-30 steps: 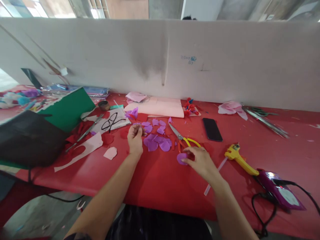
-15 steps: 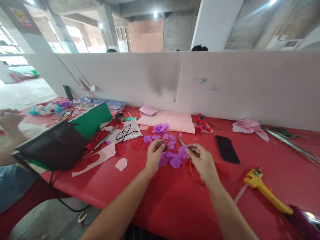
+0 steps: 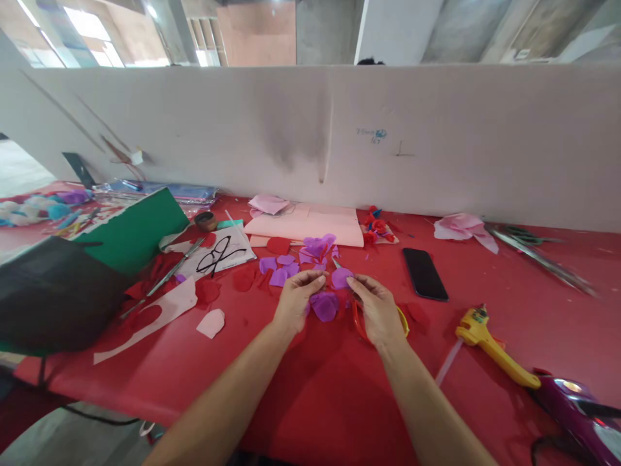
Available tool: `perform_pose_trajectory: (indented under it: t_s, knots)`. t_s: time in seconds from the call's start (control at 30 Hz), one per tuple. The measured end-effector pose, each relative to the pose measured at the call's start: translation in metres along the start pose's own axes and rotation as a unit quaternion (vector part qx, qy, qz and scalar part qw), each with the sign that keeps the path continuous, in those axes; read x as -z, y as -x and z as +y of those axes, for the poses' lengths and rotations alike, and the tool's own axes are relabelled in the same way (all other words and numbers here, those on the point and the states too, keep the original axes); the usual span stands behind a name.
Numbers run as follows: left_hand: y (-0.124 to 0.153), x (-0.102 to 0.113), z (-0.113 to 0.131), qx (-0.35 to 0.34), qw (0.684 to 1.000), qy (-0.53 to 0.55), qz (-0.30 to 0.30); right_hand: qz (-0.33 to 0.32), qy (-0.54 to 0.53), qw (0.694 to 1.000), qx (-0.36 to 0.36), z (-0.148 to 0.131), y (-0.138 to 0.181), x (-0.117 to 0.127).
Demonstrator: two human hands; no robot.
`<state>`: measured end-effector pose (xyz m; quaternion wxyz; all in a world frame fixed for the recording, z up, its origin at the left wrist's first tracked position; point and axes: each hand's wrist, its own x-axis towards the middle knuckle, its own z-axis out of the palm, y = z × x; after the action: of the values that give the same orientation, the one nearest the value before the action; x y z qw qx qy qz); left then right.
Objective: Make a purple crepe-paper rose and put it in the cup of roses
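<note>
My right hand (image 3: 378,310) pinches a round purple paper petal (image 3: 341,279) between thumb and fingertips. Close by on the left, my left hand (image 3: 295,304) is closed in a pinch; what its fingertips hold, if anything, is too small to tell. Scissors with red and yellow handles (image 3: 358,321) lie on the table, partly hidden under my right hand. Between my wrists rests a loose purple petal (image 3: 325,307). Further purple petals (image 3: 279,277) are scattered beyond my left hand, beside a ruffled purple paper flower (image 3: 319,246).
On the red table (image 3: 310,401), a phone (image 3: 425,274) and a yellow glue gun (image 3: 495,346) lie to the right. Eyeglasses (image 3: 218,255), pink paper scraps (image 3: 211,323) and a dark bag (image 3: 63,291) are leftward. A white partition (image 3: 218,129) rises behind.
The view has tilted down and turned slightly right. My right hand has brought its petal closer to my left fingertips.
</note>
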<state>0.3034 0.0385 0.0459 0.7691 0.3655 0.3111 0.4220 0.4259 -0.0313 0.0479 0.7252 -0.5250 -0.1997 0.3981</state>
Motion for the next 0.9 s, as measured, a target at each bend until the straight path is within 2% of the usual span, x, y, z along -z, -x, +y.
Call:
perform_pose_trajectory:
  t_s: [0.1,0.2,0.27,0.33,0.4,0.47,0.53,0.67,0.77,0.9]
  knots:
    - [-0.001,0.004,0.007,-0.007,1.000,0.002,0.001,0.003,0.075,0.996,0.047,0.000,-0.001,0.004]
    - [-0.007,0.013,0.020,-0.041,0.998,0.023,0.039,0.019,0.158,0.981,0.108,0.000,-0.004,0.012]
    - [-0.013,0.022,0.029,-0.058,0.995,0.034,0.067,0.029,0.176,0.976,0.121,-0.001,-0.005,0.016]
    - [-0.020,0.032,0.037,-0.067,0.993,0.038,0.091,0.019,0.168,0.981,0.099,-0.002,-0.005,0.017]
    - [-0.025,0.040,0.041,-0.078,0.990,0.038,0.115,-0.033,0.176,0.983,0.050,-0.001,-0.003,0.014]
    - [-0.028,0.044,0.042,-0.089,0.987,0.030,0.131,-0.095,0.218,0.971,0.024,0.001,0.002,0.009]
    - [-0.029,0.046,0.042,-0.092,0.987,0.013,0.131,-0.137,0.285,0.948,0.032,0.003,0.007,0.004]
    - [-0.028,0.045,0.040,-0.096,0.989,-0.011,0.115,-0.141,0.396,0.905,0.071,0.009,0.010,0.002]
    - [-0.029,0.046,0.039,-0.108,0.989,0.001,0.106,-0.148,0.406,0.898,0.083,0.016,0.008,0.003]
    - [-0.032,0.048,0.037,-0.116,0.988,0.014,0.100,-0.150,0.386,0.905,0.100,0.024,0.008,0.002]
